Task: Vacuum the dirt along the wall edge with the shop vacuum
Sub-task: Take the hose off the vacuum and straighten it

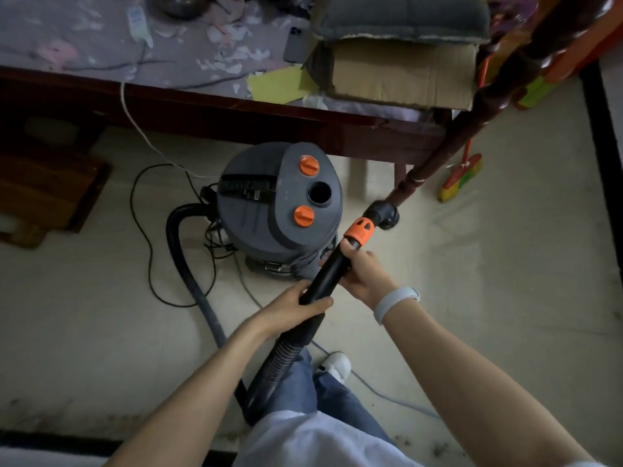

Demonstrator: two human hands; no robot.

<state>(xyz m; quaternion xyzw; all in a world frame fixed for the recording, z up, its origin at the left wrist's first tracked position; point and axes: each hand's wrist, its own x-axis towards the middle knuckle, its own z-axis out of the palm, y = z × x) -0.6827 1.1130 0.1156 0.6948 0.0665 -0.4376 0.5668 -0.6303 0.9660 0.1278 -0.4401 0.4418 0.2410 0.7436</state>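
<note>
From the head camera, looking down, both hands hold the black wand (pixel 328 274) of the shop vacuum (pixel 278 200). The left hand (pixel 296 306) is curled round the wand's lower end, just above where the ribbed black hose (pixel 279 358) begins; thumb and fingers wrap the tube. The right hand (pixel 362 274) grips the wand higher up, its fingers closed round the tube just below the orange collar (pixel 359 232). A pale wristband (pixel 396 301) sits on the right wrist. Beyond the collar a black elbow fitting (pixel 384 214) points toward the floor beside the dark turned bed post (pixel 448 143).

The vacuum's grey drum stands on the pale floor (pixel 505 281) just in front of the bed frame (pixel 202 109), near the left of the wand. Its lid shows two orange knobs (pixel 308 165) and, between them, an open round port (pixel 318 193) (dark inside; nothing can be made out in it). The hose loops from the drum's left side round behind the person's legs. Black cords (pixel 148 251) lie tangled on the floor beside the drum.

On the bed, a cardboard box (pixel 401 74) carries a grey cushion (pixel 404 18) on top; its contents are hidden. A phone (pixel 296 45) lies nearby. Dark dirt (pixel 438 448) speckles the floor along the bottom edge. A broom (pixel 460 176) leans at the right.
</note>
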